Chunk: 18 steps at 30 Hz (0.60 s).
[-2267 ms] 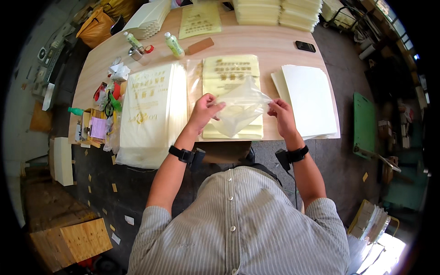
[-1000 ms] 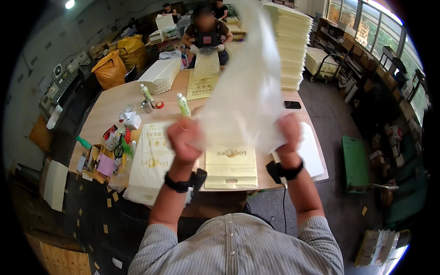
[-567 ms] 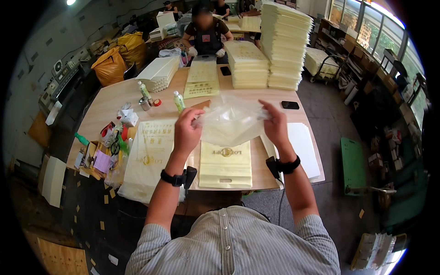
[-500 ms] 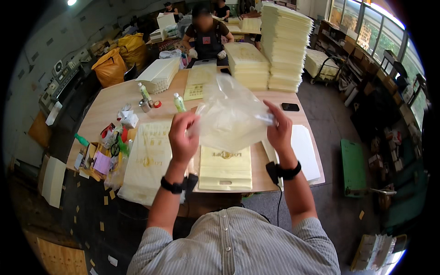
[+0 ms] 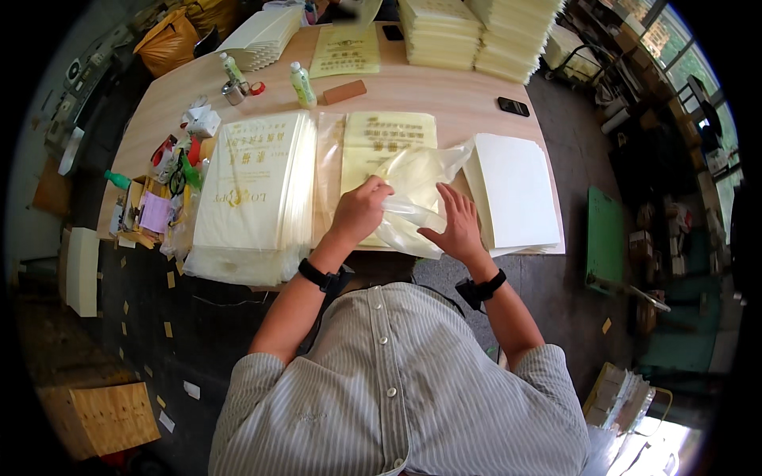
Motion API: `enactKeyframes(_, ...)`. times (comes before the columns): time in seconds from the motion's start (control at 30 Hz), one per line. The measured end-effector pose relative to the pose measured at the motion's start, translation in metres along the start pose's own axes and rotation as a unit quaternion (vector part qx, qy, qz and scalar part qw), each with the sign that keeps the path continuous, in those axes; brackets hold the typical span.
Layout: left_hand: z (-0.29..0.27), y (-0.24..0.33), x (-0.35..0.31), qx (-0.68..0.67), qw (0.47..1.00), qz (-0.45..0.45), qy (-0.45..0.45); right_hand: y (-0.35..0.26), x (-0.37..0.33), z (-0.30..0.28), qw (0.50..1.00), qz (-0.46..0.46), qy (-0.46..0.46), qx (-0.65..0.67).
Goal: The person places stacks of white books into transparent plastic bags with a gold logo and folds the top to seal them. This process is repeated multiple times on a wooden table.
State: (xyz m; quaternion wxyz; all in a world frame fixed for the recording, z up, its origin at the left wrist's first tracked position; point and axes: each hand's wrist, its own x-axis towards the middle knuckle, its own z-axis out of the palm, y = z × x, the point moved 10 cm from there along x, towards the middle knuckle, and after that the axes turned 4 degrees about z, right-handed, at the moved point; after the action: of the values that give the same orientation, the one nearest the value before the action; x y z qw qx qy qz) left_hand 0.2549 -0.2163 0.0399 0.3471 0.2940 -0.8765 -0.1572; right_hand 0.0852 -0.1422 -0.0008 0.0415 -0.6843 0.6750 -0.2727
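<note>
A clear plastic bag (image 5: 413, 213), crumpled and partly spread, lies low over the table's near edge. My left hand (image 5: 361, 209) is closed, pinching the bag's left side. My right hand (image 5: 458, 228) has its thumb and fingers spread against the bag's right side, with no grip showing. Beneath the plastic lies a pale yellow printed bag (image 5: 389, 128), partly covered by it. Left of my left hand is a thick stack of printed bags in clear plastic (image 5: 252, 178). A pile of white sheets (image 5: 517, 190) sits to the right of my right hand.
Farther back on the table (image 5: 444, 87) stand a drink bottle (image 5: 302, 86), a reddish-brown block (image 5: 344, 92), a phone (image 5: 513, 106) and tall stacks of yellow bags (image 5: 440, 32). A cluttered box (image 5: 151, 205) is at the left edge. A green cart (image 5: 605, 238) stands on the floor at right.
Both hands have come down toward the table with the clear plastic bag, which was held up and stretched between them. My right hand's fingers have spread. The view has tilted downward.
</note>
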Motion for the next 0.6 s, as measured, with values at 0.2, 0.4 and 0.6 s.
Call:
enactKeyframes(0.2, 0.014, 0.065, 0.000, 0.047, 0.986, 0.143, -0.077, 0.001, -0.011, 0.011, 0.996, 0.085, -0.011, 0.016)
enactKeyframes(0.4, 0.064, -0.001, -0.077, -0.141, 0.980, -0.073, -0.121, 0.031, -0.060, -0.003, 0.961, 0.189, 0.098, 0.177)
enactKeyframes(0.6, 0.100, -0.055, -0.089, -0.338, 0.902, -0.225, -0.145, 0.016, -0.058, -0.005, 0.957, 0.180, 0.087, 0.208)
